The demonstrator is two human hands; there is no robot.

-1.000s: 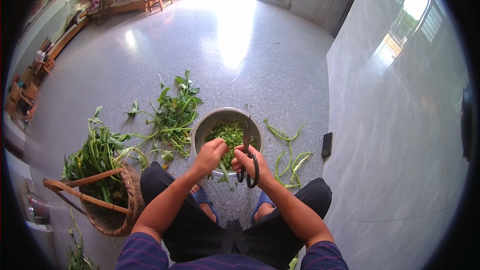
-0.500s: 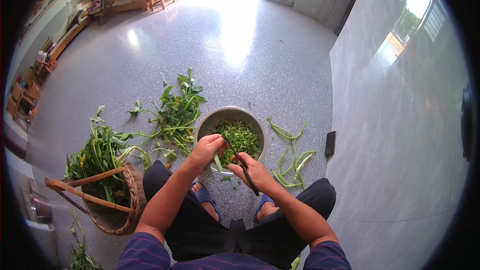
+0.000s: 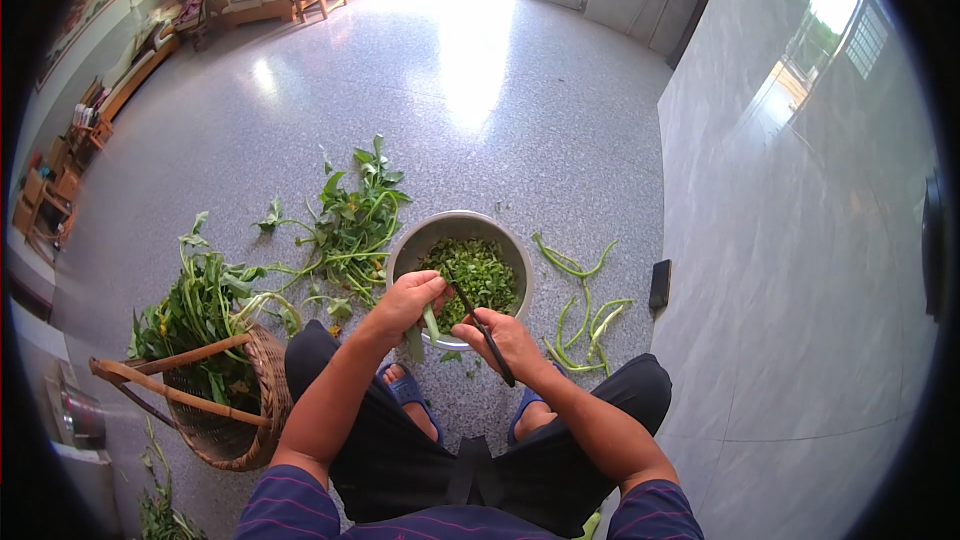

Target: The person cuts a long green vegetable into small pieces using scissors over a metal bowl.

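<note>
Head view: right hand (image 3: 508, 338) gripping dark scissors (image 3: 482, 328), left hand (image 3: 408, 298) pinching green stem (image 3: 430, 323) over near rim of metal bowl (image 3: 415, 240). Advising: keeping fingertips behind blades, cutting over bowl. Leafy pile (image 3: 350, 220) lying beyond on floor.

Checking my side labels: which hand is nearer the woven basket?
Left. The left hand holds a green stem at the metal bowl's near rim, on the woven basket's side. The right hand, holding scissors, is farther off.

Hands (image 3: 460, 320) over bowl (image 3: 415, 240) of greens (image 3: 480, 270)
</note>
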